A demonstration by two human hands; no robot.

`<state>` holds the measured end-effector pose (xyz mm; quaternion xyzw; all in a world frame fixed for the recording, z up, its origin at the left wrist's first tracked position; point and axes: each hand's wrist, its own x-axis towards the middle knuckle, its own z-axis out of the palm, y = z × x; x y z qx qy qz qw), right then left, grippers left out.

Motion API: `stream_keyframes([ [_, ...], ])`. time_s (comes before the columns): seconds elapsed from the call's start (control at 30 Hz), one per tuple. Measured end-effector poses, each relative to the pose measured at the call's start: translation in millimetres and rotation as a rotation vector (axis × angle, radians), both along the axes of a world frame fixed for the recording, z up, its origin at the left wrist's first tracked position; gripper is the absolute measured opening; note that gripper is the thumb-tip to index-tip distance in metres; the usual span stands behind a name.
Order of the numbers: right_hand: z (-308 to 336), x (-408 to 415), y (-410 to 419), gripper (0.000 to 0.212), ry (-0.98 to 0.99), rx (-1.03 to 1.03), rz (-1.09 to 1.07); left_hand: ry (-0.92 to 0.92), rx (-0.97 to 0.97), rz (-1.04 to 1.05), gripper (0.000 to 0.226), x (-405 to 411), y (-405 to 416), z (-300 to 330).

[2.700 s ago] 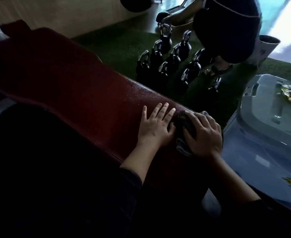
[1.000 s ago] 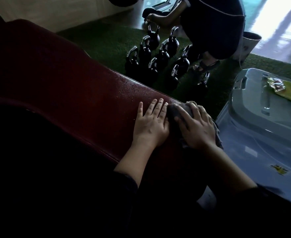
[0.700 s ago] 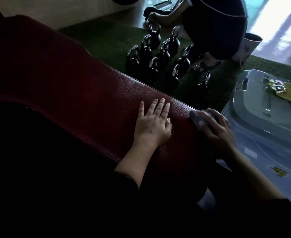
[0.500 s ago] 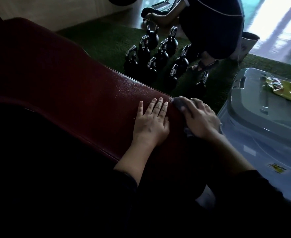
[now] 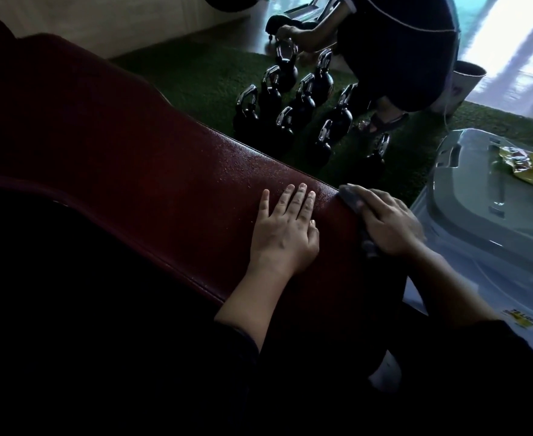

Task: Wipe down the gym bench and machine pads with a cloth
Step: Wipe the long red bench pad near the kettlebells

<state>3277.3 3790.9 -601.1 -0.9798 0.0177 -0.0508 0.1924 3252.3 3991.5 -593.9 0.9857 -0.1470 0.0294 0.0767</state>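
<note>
Head view, dim light. One dark red padded bench (image 5: 139, 171), its surface speckled w/ fine droplets or dust. One grey cloth (image 5: 351, 199) at the pad's right end, draped over the edge. Two hands in frame.

Left hand (image 5: 285, 232): flat on the pad, palm down, fingers straight and slightly spread, holding nothing; it lies just left of the cloth, not touching it.

Right hand (image 5: 391, 223): on top of the cloth, pressing it against the pad's end edge; fingers bent over the fabric, prob. gripping it, though shadow hides the fingertips. Cloth shows ahead of the fingers and below the wrist.

Beyond the bench, on green turf (image 5: 202, 77): approx. nine black kettlebells (image 5: 293, 102) w/ chrome handles, clustered close; exact count unsure as some overlap. A second person (image 5: 397, 45) in dark clothing crouches behind them, one hand on the rearmost bell's handle.

Right side: one clear plastic bin with a grey lid (image 5: 491, 199); one yellow wrapper (image 5: 529, 166) lies on the lid.
</note>
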Motion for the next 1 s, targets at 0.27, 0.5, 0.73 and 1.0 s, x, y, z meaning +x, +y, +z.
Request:
stream_keyframes([
  [0.27, -22.9, -66.2, 4.2, 0.047, -0.201, -0.134, 0.278, 0.0, -0.009, 0.0, 0.058, 1.4, 0.9, -1.9],
  [0.5, -13.4, -27.2, -32.6, 0.052, -0.191, 0.071, 0.191, 0.006, -0.02, -0.007, 0.058, 0.5, 1.2, -1.1],
  [0.73, -2.9, -8.9, 1.4, 0.047, -0.154, 0.009, 0.093, 0.064, -0.063, -0.064, 0.057, 2.5, 8.9, 10.7],
  [1.0, -17.6, -102.2, 37.0, 0.042, -0.327, 0.089, 0.395, 0.027, -0.005, -0.118, 0.057, -48.8, 48.2, 19.2],
])
